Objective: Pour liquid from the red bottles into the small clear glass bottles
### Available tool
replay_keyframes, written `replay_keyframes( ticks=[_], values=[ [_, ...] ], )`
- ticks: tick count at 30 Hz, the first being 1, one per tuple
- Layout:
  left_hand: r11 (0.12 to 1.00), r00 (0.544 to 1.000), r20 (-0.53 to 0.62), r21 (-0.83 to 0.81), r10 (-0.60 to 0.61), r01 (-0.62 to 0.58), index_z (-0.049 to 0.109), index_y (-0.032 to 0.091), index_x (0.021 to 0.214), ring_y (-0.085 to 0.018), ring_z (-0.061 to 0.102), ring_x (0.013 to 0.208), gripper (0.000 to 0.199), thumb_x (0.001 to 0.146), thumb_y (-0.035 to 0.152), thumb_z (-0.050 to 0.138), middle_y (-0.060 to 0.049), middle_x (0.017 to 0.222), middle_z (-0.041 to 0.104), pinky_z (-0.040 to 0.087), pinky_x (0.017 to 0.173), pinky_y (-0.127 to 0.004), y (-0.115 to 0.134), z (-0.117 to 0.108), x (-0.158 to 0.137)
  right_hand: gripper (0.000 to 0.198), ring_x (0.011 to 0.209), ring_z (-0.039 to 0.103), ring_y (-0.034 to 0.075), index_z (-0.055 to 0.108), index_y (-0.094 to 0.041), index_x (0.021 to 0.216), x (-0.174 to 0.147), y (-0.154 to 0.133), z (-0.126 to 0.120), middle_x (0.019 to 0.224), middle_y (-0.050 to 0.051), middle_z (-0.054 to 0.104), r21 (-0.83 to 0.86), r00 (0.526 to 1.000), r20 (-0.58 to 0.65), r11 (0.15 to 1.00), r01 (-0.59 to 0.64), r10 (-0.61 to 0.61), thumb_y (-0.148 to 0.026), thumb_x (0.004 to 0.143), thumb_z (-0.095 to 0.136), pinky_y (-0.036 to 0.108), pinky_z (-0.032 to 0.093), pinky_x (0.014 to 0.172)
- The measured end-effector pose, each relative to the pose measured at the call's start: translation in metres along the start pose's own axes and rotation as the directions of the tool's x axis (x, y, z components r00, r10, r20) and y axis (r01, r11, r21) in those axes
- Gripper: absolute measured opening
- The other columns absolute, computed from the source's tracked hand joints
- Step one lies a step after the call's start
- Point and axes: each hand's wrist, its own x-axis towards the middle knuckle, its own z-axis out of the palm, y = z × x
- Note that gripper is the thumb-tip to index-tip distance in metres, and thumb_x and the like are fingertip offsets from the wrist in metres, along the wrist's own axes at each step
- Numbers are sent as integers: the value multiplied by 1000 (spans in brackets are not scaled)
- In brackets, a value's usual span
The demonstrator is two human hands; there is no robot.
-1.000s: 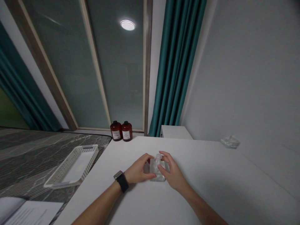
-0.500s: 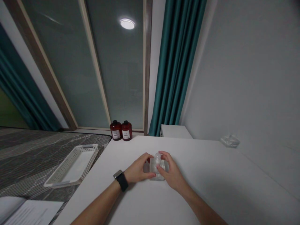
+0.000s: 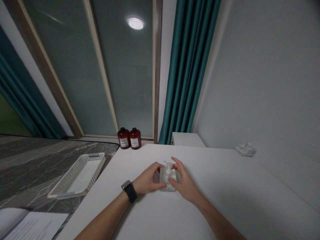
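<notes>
A clear, square pump bottle [image 3: 168, 186] stands upright on the white table [image 3: 160, 215], its pump head's spout pointing back and to the left. My left hand [image 3: 148, 180] grips the bottle's left side between thumb and fingers. On the wrist is a watch with a black strap. From the right, my right hand [image 3: 183, 181] curls round the pump collar, the thumb in front and the index finger lifted beside the pump head. Some fingertips of both hands are hidden behind the bottle.
Two dark red bottles [image 3: 135, 138] with black caps stand at the table's back left corner. A white perforated basket [image 3: 60, 194] and an open book [image 3: 42, 225] lie on the dark striped surface at left. A clear plastic packet [image 3: 246, 150] sits at the back right, by the wall.
The pump head has turned, and its spout now shows toward the left. My right index finger has risen off the pump head. The left hand keeps its grip.
</notes>
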Motion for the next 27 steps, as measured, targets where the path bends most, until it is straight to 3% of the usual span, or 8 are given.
replay_keyframes(
  ticks=[7,10,18,24,27],
  values=[
    [1000,1000,-1,12,-14,14,55,16,113,-24,56,95,49,71,30,76,-8,109,62,47,86,-37,1,0,0,77,113,56,22,26,-28,146,1,8,1,117,6,58,153,999,33,988,7,-12,-27,80,64,42,36,105],
    [1000,1000,-1,9,-1,1,55,17,113,-24,56,96,49,72,33,76,-8,109,62,46,87,-37,0,0,0,76,111,55,22,30,-28,145,1,11,1,110,4,57,142,1000,-9,990,-1,2,-26,78,67,42,35,105],
    [1000,1000,-8,2,3,-3,55,16,113,-24,57,95,49,72,33,76,-8,108,62,46,86,-36,0,0,0,80,108,56,21,24,-28,148,1,16,-1,107,3,56,134,1000,18,991,17,-20,-29,80,66,43,33,108],
    [1000,1000,-4,8,3,-3,56,16,114,-24,56,94,50,71,32,76,-8,107,62,46,85,-36,-2,1,0,81,120,52,23,22,-30,148,1,13,0,123,6,54,140,997,64,990,23,-32,-26,81,66,43,29,111],
    [1000,1000,-2,17,4,-4,56,17,114,-24,57,94,49,72,33,76,-8,108,62,46,85,-36,-3,1,0,80,115,54,23,23,-29,148,0,11,0,118,6,56,135,998,68,991,11,-20,-27,81,65,45,31,109]
  ],
)
